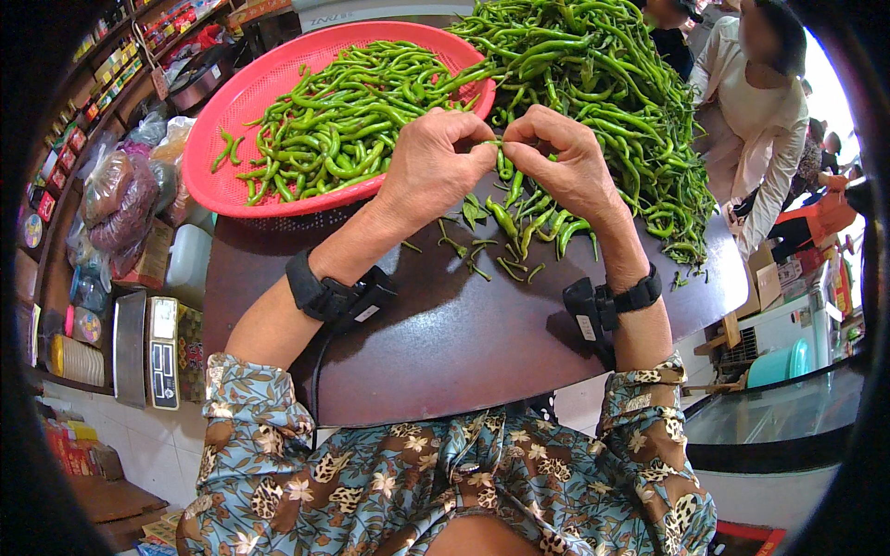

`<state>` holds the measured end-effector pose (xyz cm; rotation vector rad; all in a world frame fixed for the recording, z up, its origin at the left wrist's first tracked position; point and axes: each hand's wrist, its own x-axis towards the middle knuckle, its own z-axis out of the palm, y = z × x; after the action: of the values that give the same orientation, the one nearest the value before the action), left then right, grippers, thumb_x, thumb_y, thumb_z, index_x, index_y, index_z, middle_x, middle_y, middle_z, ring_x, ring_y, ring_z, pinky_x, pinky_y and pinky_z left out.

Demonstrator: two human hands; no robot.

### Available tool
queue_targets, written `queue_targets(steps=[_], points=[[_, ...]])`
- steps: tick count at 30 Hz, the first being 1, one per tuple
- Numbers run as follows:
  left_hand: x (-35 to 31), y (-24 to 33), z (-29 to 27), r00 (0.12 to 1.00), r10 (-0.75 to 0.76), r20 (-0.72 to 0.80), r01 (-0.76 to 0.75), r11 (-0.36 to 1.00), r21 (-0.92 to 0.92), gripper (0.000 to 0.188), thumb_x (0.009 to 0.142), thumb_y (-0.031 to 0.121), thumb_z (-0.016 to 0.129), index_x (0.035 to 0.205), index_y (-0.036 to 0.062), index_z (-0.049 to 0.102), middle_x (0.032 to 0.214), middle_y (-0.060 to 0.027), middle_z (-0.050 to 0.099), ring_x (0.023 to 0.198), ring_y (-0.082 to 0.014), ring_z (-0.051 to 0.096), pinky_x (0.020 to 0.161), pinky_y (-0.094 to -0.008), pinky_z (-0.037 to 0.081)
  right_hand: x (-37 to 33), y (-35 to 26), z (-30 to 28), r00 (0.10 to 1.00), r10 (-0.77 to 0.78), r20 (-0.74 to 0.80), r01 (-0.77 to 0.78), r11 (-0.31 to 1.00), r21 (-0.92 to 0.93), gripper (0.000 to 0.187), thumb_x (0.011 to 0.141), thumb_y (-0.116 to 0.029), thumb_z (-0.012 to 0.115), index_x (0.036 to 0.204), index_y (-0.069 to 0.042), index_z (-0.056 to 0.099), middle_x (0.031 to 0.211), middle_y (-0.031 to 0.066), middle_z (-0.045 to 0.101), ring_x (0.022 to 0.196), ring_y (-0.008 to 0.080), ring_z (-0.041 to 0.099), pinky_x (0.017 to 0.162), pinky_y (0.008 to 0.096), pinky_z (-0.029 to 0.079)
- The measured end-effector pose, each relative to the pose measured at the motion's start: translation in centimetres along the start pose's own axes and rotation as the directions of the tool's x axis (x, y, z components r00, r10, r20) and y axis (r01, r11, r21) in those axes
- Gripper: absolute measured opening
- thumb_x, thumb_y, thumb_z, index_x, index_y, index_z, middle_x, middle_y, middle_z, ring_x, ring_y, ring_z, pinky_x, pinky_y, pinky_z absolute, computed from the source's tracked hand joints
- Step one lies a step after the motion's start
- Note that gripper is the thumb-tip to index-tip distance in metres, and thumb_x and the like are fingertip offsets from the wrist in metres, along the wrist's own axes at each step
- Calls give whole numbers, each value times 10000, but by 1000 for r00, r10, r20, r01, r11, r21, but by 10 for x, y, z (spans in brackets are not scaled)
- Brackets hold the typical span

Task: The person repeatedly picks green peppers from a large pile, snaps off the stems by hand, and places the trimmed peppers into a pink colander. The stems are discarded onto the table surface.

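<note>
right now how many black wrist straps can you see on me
2: one strap below your left hand, the other strap below your right hand.

Left hand (438,165) and right hand (563,159) partly hide a pinched green bit (499,142).

Left: filled plastic bags (120,199), clustered; pale plastic container (189,264) near them; scale (130,347) with button panel (164,373). Right: bystander (762,104) in pale long-sleeved clothing; turquoise tub (779,364) near glass-topped case (783,408).
</note>
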<state>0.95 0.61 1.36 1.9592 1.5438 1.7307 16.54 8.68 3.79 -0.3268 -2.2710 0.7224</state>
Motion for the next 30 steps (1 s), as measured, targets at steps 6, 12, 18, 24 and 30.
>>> queue_targets(steps=[6, 12, 18, 24, 30], points=[[0, 0, 0, 998, 63, -13, -61, 994, 90, 97, 689, 87, 626, 744, 8, 634, 683, -80, 601, 664, -187, 559, 623, -294, 447, 0, 0, 3, 996, -88, -32, 87, 996, -31, 63, 753, -50, 606, 764, 1, 571, 692, 9, 488, 609, 74, 455, 537, 214, 366], [-2, 2, 2, 997, 65, -31, -60, 987, 150, 87, 697, 85, 638, 734, 8, 620, 678, -67, 591, 659, -166, 551, 612, -286, 441, 2, 1, 6, 983, -169, -67, 162, 982, -94, 90, 719, -46, 606, 729, 7, 534, 659, 61, 481, 569, 147, 476, 514, 276, 391], [-2, 4, 3, 995, 69, -72, -56, 986, 158, 75, 658, 108, 615, 655, 36, 596, 640, -67, 588, 655, -223, 549, 629, -351, 415, 2, -1, 7, 975, -208, -81, 198, 974, -114, 80, 700, -27, 601, 716, 1, 528, 643, 58, 469, 548, 150, 466, 497, 279, 385], [-3, 9, 4, 989, 104, -103, -81, 975, 208, 74, 648, 120, 606, 626, 54, 583, 636, -61, 592, 665, -251, 552, 652, -375, 399, 2, -2, 8, 977, -182, -109, 171, 980, -99, 63, 699, -18, 588, 701, -2, 528, 620, 39, 466, 544, 119, 459, 490, 264, 379], [0, 13, -3, 995, 38, -88, -35, 998, 44, 71, 750, 67, 627, 771, -1, 619, 644, -14, 574, 620, -87, 523, 573, -227, 426, 0, 0, 8, 989, -61, -135, 60, 998, -5, 69, 723, -59, 568, 714, 6, 549, 615, 25, 507, 545, 94, 462, 496, 252, 387]])
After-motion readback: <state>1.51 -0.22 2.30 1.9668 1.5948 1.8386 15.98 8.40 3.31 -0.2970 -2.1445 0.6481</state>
